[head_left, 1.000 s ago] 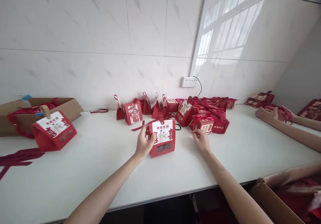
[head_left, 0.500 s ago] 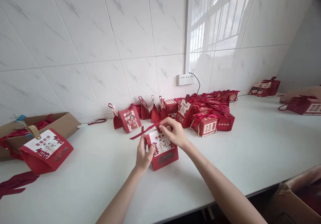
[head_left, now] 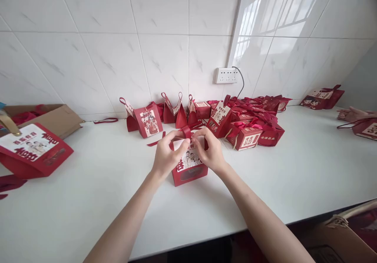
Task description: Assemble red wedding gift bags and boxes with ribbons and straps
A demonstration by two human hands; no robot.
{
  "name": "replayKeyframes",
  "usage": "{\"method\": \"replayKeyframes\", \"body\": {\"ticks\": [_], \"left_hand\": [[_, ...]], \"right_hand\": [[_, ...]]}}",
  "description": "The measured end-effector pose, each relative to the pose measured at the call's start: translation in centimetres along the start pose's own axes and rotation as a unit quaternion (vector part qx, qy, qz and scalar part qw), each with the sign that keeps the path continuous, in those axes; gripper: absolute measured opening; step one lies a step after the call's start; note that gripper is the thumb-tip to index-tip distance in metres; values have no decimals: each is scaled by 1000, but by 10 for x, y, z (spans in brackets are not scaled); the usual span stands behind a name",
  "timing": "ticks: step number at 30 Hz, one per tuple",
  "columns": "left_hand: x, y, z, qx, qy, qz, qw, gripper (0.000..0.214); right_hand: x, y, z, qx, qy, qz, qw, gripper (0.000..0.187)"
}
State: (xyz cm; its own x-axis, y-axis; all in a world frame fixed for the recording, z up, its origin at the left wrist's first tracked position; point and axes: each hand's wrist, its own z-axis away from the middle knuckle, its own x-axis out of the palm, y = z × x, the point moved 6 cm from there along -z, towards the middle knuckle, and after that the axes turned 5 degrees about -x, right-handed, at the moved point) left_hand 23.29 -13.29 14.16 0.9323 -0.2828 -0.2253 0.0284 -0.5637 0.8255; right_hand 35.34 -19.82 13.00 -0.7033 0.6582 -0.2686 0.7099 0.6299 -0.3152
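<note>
A red gift box [head_left: 193, 173] with a white printed label and a small clear window stands upright on the counter before me. From its top rises a loop of red ribbon [head_left: 186, 132]. My left hand [head_left: 166, 153] is closed at the box's upper left, thumb and fingers pinching the ribbon. At the upper right, my right hand [head_left: 212, 153] pinches the ribbon close to the left fingertips. The fingers partly cover the label and the box top. Behind the left hand, a loose ribbon end [head_left: 154, 141] lies towards the back left.
Several red gift boxes [head_left: 249, 135] crowd the wall under a socket strip [head_left: 226, 75]. At left, a gold-handled red box [head_left: 55, 163] stands before a cardboard box [head_left: 63, 117]. Another person's hand [head_left: 352, 114] touches a red box at far right. A carton [head_left: 350, 239] sits below the counter's edge.
My left hand has moved from the box's left side up to the ribbon. The right hand has lowered slightly and now pinches beside it. The camera view has shifted.
</note>
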Motion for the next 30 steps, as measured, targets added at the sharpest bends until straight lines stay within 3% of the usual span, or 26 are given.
{"method": "replayKeyframes", "body": {"ticks": [6, 14, 30], "left_hand": [[-2, -10, 5, 10, 60, -16, 998, 16], [0, -4, 11, 14, 101, -34, 994, 17], [2, -5, 12, 9, 111, -33, 993, 16]], "right_hand": [[0, -8, 1, -62, -1, 29, 998, 11], [0, -11, 1, -80, -14, 41, 996, 15], [0, -11, 1, -83, -18, 32, 996, 15]]}}
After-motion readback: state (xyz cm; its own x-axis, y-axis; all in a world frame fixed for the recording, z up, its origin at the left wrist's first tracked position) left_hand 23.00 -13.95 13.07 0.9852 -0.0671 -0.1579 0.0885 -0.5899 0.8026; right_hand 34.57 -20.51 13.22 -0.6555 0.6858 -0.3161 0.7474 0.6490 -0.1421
